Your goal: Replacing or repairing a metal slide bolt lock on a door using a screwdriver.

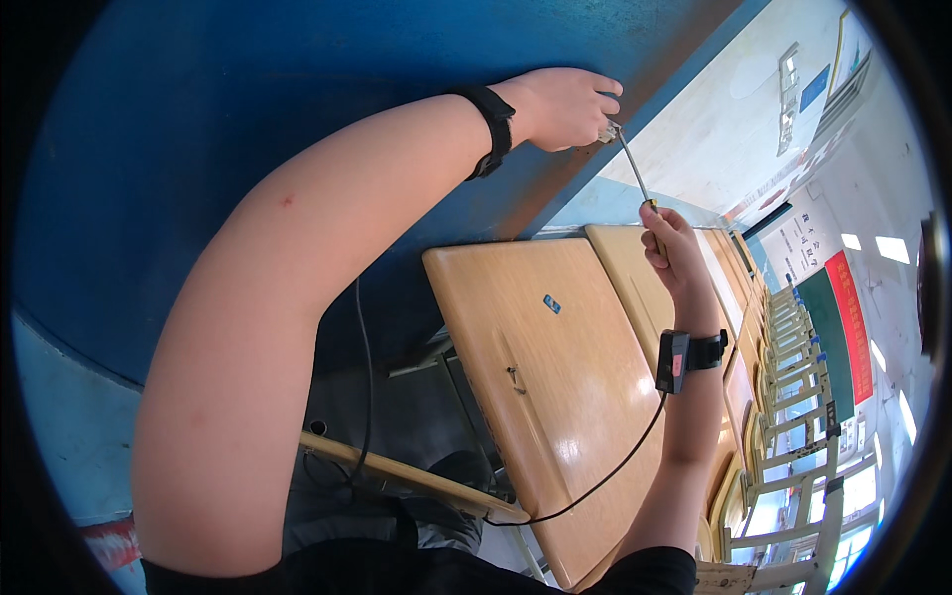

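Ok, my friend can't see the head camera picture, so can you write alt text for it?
A person's right hand grips a screwdriver, its tip at a small fitting by the left hand, near the edge of a blue panel. Wooden desks stretch away to the right in a tilted-looking room.

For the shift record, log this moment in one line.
left hand: at small metal fitting by blue panel edge | right hand: gripping screwdriver | screwdriver tip: at fitting | wooden desk: nearby
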